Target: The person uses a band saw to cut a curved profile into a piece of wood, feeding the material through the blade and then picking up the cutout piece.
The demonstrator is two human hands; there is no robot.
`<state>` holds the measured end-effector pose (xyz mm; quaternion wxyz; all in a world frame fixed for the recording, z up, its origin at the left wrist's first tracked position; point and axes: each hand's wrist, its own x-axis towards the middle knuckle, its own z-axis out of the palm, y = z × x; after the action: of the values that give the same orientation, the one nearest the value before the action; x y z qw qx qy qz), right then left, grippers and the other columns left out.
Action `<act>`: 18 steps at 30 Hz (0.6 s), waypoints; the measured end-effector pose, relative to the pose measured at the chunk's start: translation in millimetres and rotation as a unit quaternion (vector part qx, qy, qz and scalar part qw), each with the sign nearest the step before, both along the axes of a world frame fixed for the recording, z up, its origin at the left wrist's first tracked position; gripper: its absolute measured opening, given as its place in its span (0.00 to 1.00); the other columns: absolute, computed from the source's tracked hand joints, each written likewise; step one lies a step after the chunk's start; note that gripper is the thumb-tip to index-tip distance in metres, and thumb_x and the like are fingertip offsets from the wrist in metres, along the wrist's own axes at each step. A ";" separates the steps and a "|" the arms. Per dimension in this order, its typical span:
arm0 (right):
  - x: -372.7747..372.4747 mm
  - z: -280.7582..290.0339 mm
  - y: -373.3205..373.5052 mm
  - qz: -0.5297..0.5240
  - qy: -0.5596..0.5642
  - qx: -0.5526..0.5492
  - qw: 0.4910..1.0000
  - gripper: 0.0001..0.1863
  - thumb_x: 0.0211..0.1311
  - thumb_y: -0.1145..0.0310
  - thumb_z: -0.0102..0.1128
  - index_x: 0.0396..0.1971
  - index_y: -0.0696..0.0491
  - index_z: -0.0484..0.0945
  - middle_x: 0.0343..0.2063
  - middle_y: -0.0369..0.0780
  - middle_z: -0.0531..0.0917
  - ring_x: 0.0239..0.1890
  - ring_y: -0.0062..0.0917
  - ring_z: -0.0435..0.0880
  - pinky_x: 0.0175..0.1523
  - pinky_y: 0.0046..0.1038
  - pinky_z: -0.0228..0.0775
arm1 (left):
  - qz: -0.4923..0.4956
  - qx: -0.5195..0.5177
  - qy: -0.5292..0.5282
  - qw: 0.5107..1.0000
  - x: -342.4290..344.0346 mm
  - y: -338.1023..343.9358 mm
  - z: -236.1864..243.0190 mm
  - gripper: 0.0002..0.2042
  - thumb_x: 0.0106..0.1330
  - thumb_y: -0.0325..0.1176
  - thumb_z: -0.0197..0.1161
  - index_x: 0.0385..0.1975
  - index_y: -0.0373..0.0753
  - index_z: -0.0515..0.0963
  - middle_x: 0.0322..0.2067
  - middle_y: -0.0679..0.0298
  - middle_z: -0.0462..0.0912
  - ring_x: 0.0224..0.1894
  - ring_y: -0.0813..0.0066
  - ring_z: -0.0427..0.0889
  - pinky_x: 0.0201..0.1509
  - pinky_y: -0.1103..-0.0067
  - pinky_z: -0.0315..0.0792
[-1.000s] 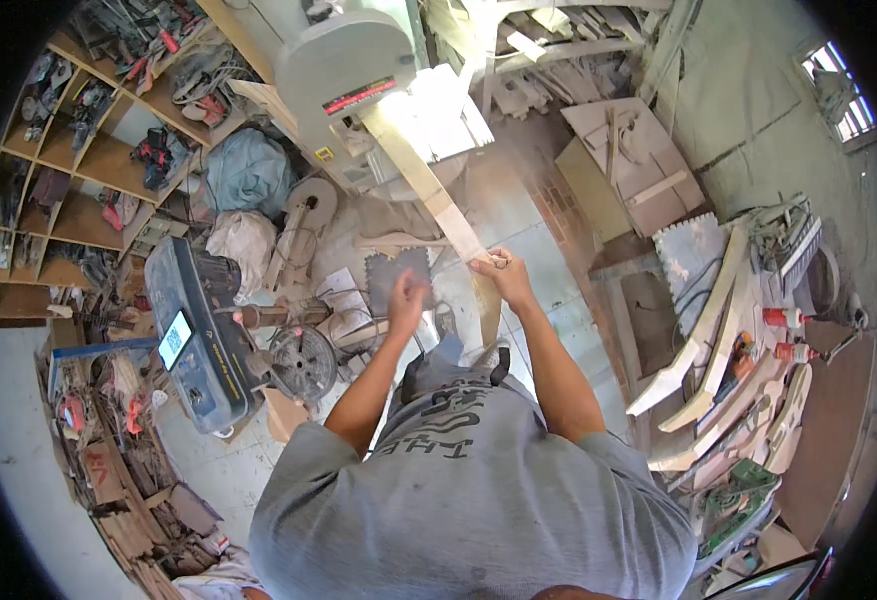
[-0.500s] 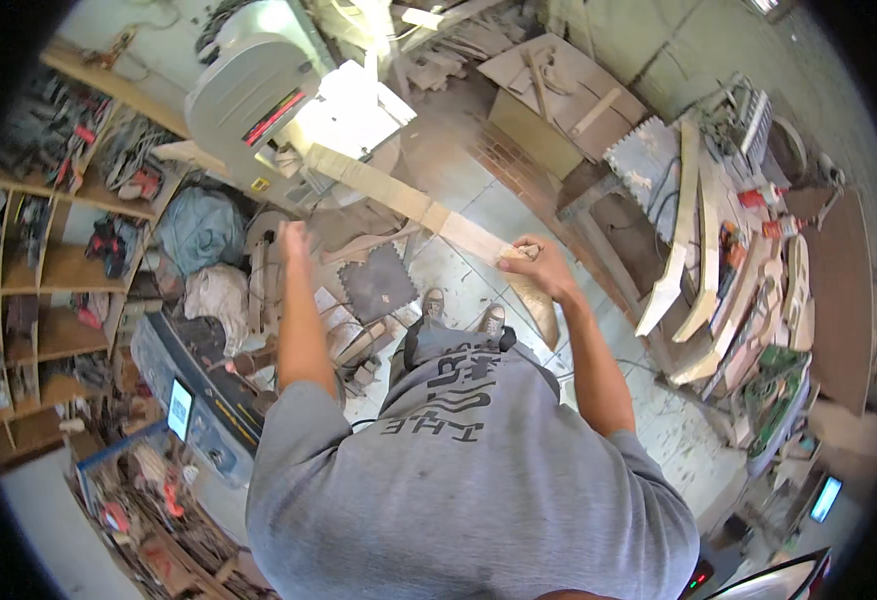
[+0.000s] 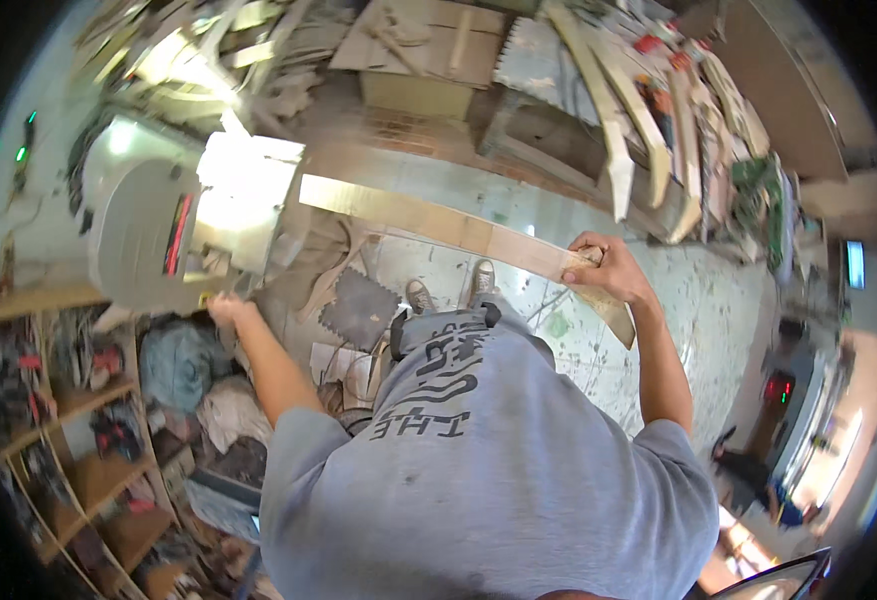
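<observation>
My right hand [image 3: 608, 272] is closed round a long, pale wooden piece [image 3: 498, 240] near its bent end. The piece reaches leftward from my hand, and its other end hangs off the brightly lit table of a band saw [image 3: 138, 215]. My left hand [image 3: 226, 308] is stretched out to the lower side of the saw, right by a small yellow-marked part. Whether it touches that part cannot be told, and its fingers are too small and blurred to read.
Wooden shelves [image 3: 98, 390] with tools stand at the left, beside bundled cloths [image 3: 178, 365]. Several shaped wooden pieces [image 3: 608, 150] lie on a bench at the far right. A dark jagged-edged mat [image 3: 361, 310] lies on the tiled floor near my shoes [image 3: 420, 296].
My view has turned to the right. The wooden piece has come away from the saw table, still in my right hand. My left hand has moved to the saw's lower side.
</observation>
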<state>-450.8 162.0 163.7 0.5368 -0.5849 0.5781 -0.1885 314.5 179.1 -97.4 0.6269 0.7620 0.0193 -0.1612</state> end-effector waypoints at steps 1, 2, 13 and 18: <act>-4.6 -1.1 12.8 -0.020 0.020 -0.003 1.000 0.20 0.48 0.65 0.82 0.37 0.57 0.83 0.31 0.33 0.84 0.35 0.17 0.79 0.44 0.24 0.71 | 0.086 0.002 0.067 0.994 -13.3 -6.6 -8.8 0.10 0.62 0.26 0.59 0.40 0.28 0.78 0.37 0.51 0.83 0.34 0.57 0.85 0.40 0.65 0.81; -10.7 -0.1 27.6 -0.041 0.040 -0.005 0.998 0.19 0.48 0.66 0.82 0.37 0.57 0.83 0.31 0.33 0.84 0.36 0.17 0.79 0.44 0.23 0.72 | 0.172 0.012 0.131 0.976 -29.8 -13.5 -13.4 0.07 0.60 0.25 0.62 0.32 0.26 0.81 0.35 0.50 0.85 0.31 0.55 0.86 0.35 0.64 0.82; -14.3 -2.3 108.7 -0.240 0.013 -0.018 0.970 0.20 0.47 0.63 0.81 0.36 0.57 0.83 0.30 0.35 0.85 0.34 0.19 0.80 0.42 0.25 0.72 | 0.031 -0.153 0.128 0.979 -47.5 -29.4 -26.4 0.17 0.70 0.28 0.57 0.55 0.27 0.75 0.58 0.48 0.79 0.57 0.58 0.79 0.67 0.59 0.71; -8.7 -9.4 106.2 -0.280 -0.024 -0.042 0.959 0.20 0.48 0.61 0.81 0.36 0.57 0.83 0.29 0.35 0.84 0.34 0.19 0.80 0.41 0.25 0.72 | -0.151 0.008 -0.118 0.981 -6.3 -37.4 -56.2 0.20 0.64 0.38 0.65 0.49 0.28 0.81 0.45 0.48 0.87 0.43 0.52 0.85 0.58 0.58 0.73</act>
<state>-459.4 268.2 154.3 0.4512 -0.4170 0.6970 -0.3697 308.2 141.7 -153.6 0.5872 0.7747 -0.1689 -0.1630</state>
